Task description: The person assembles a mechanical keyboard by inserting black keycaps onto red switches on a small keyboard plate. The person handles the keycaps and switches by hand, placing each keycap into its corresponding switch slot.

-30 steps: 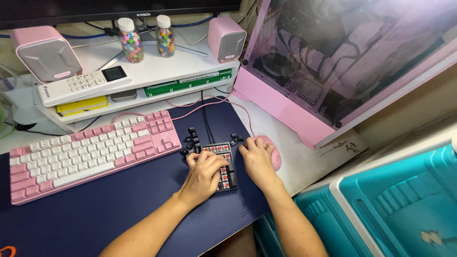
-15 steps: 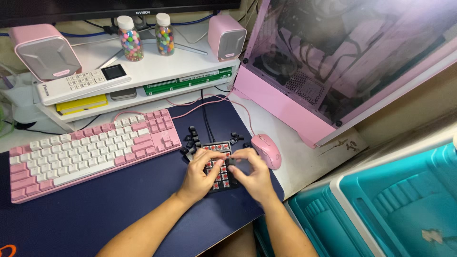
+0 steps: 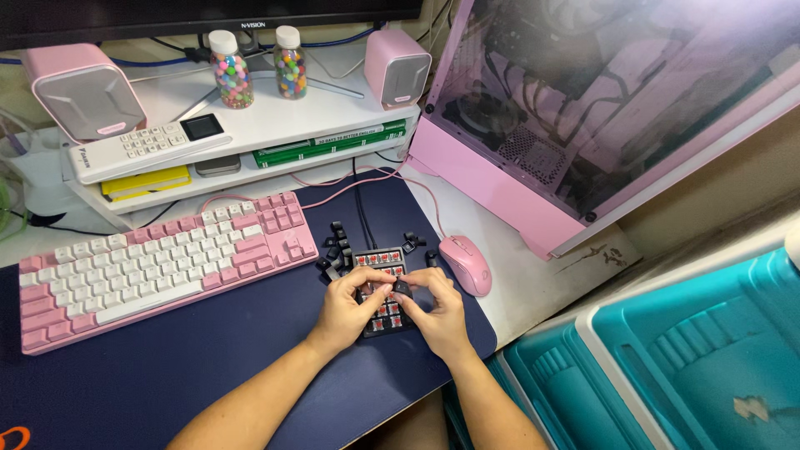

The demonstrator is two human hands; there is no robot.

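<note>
Only the head cam here, looking down at a desk. Both hands sit over a small black numpad [image 3: 382, 293] with exposed red switches, which lies on the dark blue desk mat [image 3: 192, 358], just right of the pink and white keyboard [image 3: 158, 265] and just left of the pink mouse [image 3: 467, 263]. The left hand [image 3: 348, 307] rests on the left side of the pad with its fingers curled in, thumb and forefinger pinching toward the middle. The right hand [image 3: 437, 312] comes in from the other side, and the fingertips of both hands meet on one black keycap [image 3: 402, 287] held just above the switches, so it's a narrow pinch grip on that cap from both sides. Can't really tell whether the cap is seated on a switch or just hovering. A bunch of loose black keycaps [image 3: 335, 243] lie scattered on the mat right behind the pad. Further back there's a white shelf riser [image 3: 275, 125] with a white calculator [image 3: 146, 143], two bottles of colourful beads [image 3: 232, 71] and pink speakers [image 3: 397, 67], a pink glass-sided PC case [image 3: 583, 125] on the right, and teal plastic bins [image 3: 683, 350] down at the lower right.
</note>
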